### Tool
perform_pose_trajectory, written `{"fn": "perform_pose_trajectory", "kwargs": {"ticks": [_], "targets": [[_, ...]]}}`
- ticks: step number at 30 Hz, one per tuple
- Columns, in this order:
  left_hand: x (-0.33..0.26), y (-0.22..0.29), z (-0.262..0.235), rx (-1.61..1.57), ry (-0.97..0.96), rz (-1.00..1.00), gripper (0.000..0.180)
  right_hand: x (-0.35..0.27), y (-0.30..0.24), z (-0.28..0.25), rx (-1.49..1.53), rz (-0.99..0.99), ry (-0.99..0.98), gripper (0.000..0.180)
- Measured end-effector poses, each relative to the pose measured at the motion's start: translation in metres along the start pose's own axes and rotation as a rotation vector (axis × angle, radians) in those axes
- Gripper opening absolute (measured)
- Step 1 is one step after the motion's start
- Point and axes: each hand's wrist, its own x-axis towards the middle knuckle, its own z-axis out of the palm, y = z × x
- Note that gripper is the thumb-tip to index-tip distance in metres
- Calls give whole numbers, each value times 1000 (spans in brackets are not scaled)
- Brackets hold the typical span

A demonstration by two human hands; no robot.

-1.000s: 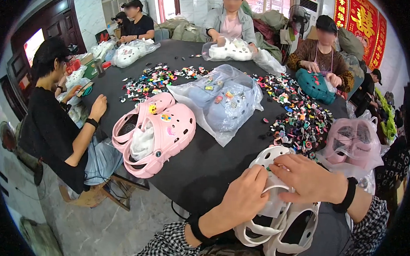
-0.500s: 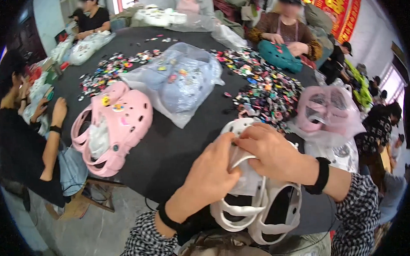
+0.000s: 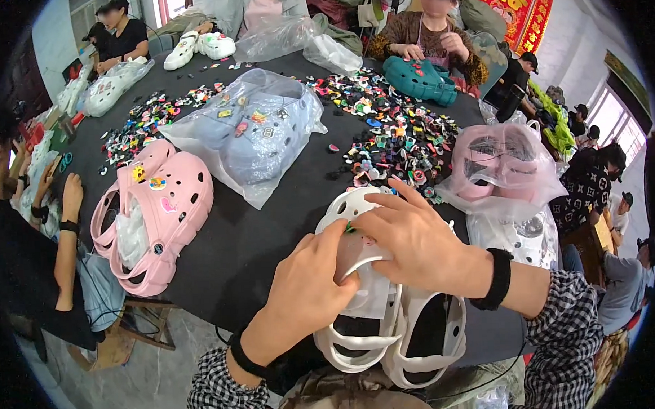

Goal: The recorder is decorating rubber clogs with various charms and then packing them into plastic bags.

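A pair of white clogs (image 3: 390, 332) lies at the near edge of the black table (image 3: 270, 228), heel straps toward me. My left hand (image 3: 305, 292) grips the toe part of the left clog. My right hand (image 3: 415, 241) rests over the tops of both clogs, fingers spread, its fingertips pressing near a small green charm by the thumb. A pile of small colourful charms (image 3: 394, 141) lies just beyond the clogs.
A pink clog pair (image 3: 154, 210) lies to the left; bagged blue clogs (image 3: 256, 131) sit at the centre. Bagged pink clogs (image 3: 503, 162) and bagged white clogs (image 3: 519, 230) are at right. Teal clogs (image 3: 420, 79) lie far across. Other people sit around the table.
The view has shifted nearer the white clogs. Both hands stay on them, and my right hand has spread further over the tops.
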Motion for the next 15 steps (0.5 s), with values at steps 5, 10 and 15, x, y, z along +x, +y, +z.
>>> {"fn": "perform_pose_trajectory", "kwargs": {"ticks": [5,10,15], "targets": [[1,-1,-1,35,9,69,62,-1,-4,-2,-84,-35,101,40],[2,2,-6,88,-46,33,60,-1,-8,-1,-7,62,-1,42],[2,0,-5,95,-44,59,60,-2,-6,0,-77,2,50,42]]}}
